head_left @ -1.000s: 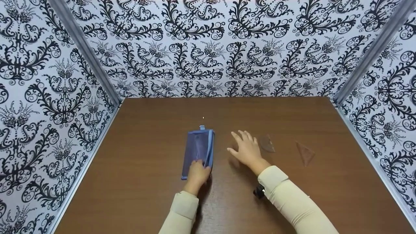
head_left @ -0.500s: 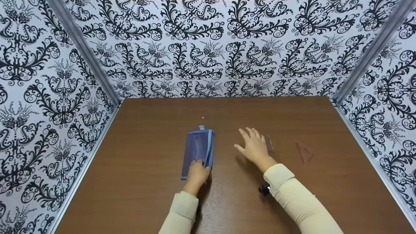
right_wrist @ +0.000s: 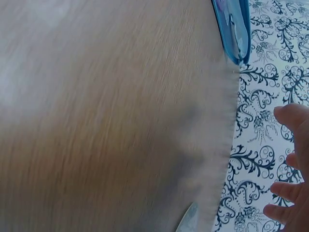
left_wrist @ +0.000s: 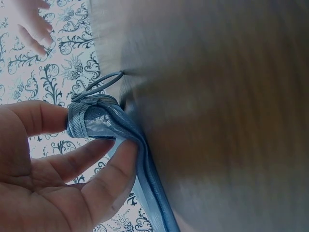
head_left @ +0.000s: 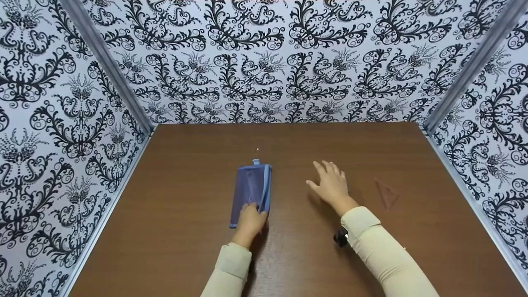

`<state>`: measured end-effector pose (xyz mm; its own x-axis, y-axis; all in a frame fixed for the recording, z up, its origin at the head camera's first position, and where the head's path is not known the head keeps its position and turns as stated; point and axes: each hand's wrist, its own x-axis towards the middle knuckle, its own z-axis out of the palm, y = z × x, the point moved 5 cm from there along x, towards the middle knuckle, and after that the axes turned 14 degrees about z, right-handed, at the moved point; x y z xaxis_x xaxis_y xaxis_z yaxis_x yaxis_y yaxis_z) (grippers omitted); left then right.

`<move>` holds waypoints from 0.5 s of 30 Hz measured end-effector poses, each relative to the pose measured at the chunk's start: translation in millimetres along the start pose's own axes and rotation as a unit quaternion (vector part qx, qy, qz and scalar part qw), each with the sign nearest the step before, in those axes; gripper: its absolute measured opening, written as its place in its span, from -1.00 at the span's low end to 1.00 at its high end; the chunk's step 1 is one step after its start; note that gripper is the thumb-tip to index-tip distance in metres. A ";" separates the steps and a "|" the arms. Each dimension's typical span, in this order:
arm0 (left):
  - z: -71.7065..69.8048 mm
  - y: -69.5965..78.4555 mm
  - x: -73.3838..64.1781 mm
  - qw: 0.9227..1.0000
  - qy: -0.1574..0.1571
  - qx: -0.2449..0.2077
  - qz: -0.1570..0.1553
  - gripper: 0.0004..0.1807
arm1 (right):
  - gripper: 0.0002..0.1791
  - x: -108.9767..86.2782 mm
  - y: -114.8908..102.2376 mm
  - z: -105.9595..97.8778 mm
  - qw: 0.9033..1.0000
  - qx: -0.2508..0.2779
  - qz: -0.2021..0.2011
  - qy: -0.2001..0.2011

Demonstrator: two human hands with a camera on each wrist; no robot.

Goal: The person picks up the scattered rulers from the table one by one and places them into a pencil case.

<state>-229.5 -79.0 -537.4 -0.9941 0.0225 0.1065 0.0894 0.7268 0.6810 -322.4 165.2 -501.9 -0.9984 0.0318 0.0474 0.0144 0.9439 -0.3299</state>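
A blue mesh zip pouch (head_left: 250, 185) lies lengthwise on the brown table, with a small tab at its far end. My left hand (head_left: 250, 220) grips its near end by the zipped edge; the left wrist view shows thumb and fingers around the pouch (left_wrist: 147, 169), beside a thin cord loop (left_wrist: 99, 86). To the right, my right hand (head_left: 332, 186) hovers over the table, fingers spread and holding nothing. Beneath it is a clear protractor, mostly hidden in the head view; one tip of the protractor (right_wrist: 188, 220) shows in the right wrist view.
A pinkish transparent set square (head_left: 387, 194) lies farther right on the table (head_left: 185, 165). Patterned black-and-white walls (head_left: 255, 74) enclose the back and both sides. A small black device (head_left: 341, 238) sits at my right wrist.
My right hand has moved to the right, away from the pouch, and now covers the protractor in the head view. My left hand and the pouch have stayed in place.
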 end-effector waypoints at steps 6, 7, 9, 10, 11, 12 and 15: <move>-0.3 0.2 0.8 1.000 0.005 0.006 0.007 -0.58 | -0.20 2.8 6.7 -5.4 1.000 0.011 0.007 0.005; -0.5 0.4 0.9 1.000 0.005 0.005 0.008 -0.58 | -0.21 3.6 8.0 -6.5 1.000 0.015 0.010 0.005; -0.6 0.4 0.9 1.000 0.003 0.002 0.005 -0.58 | -0.21 5.9 11.0 -8.0 1.000 0.020 0.015 0.005; -0.5 0.3 0.8 1.000 0.002 0.002 0.005 -0.58 | -0.20 7.0 12.5 -8.9 1.000 0.021 0.017 0.005; -0.6 0.3 0.8 1.000 0.002 0.001 0.006 -0.58 | -0.20 8.1 14.0 -9.6 1.000 0.023 0.019 0.005; -0.4 0.1 0.9 1.000 0.001 0.001 0.005 -0.57 | -0.20 9.2 15.6 -10.3 0.999 0.025 0.021 0.006; -0.2 -0.1 0.5 1.000 0.000 0.001 0.005 -0.56 | -0.20 12.3 20.2 -11.7 0.999 0.028 0.027 0.008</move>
<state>-230.0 -79.1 -537.3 -0.9931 0.0302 0.1133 0.0995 0.7285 0.6778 -333.7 188.5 -496.9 -0.9951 0.0885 0.0429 0.0653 0.9206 -0.3850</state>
